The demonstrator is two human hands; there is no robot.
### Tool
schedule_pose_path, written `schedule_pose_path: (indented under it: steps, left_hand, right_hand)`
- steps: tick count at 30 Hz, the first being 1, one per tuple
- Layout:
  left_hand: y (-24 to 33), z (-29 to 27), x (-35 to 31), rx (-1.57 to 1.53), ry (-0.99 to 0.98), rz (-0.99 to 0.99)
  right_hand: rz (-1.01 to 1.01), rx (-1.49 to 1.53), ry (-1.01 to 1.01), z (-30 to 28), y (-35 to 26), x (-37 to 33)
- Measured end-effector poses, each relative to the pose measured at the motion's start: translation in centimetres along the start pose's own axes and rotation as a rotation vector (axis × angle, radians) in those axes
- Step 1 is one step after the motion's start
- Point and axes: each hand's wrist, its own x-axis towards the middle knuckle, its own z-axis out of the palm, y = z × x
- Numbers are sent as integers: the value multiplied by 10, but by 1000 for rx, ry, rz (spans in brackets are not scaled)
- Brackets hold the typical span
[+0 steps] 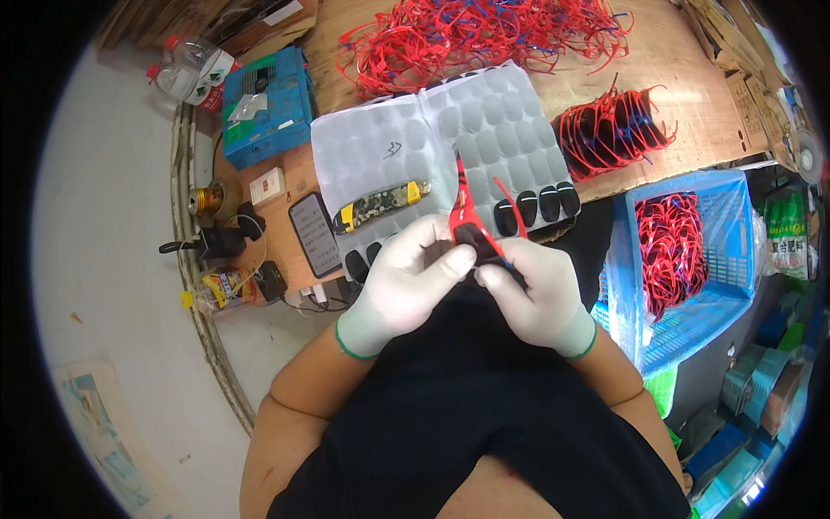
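Observation:
My left hand (411,272) and my right hand (538,292), both in white gloves with green cuffs, hold a pair of red-framed glasses (465,216) between them. My left thumb and fingers pinch its left side by a dark lens (475,240). The right thumb and fingers close on the other side, hiding part of the frame. Both temples point away from me. Just beyond lies a pale lens tray (490,111) with rows of oval pockets. Several black lenses (549,204) sit along its near right edge, more at its near left. A camouflage-patterned object with yellow ends (380,206) rests across the tray.
Behind the tray is a tangled heap of red and blue frames (484,39). A stacked row of glasses (612,131) lies right of it. A blue basket (731,259) holds more frames. At left are a phone (316,233), a blue box (272,112) and plastic bottles (192,73).

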Motion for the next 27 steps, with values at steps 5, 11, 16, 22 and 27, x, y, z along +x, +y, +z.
schedule_pose_path:
  steps: [5,11,16,22,27]
  left_hand:
    - [5,1,1,243,14,28]
    - [11,4,2,269,-9,25]
    - [13,-1,10,371,-120,149]
    - [27,-4,42,700,-256,156]
    - [3,-6,78,708,-85,70]
  right_hand:
    - [155,119,94,11,-11,4]
    - [30,26,155,7,-19,4]
    - [-89,16,124,-7,-10,8]
    - [-76,124,49,-28,15,15]
    - [-223,-121,165,-93,79,32]
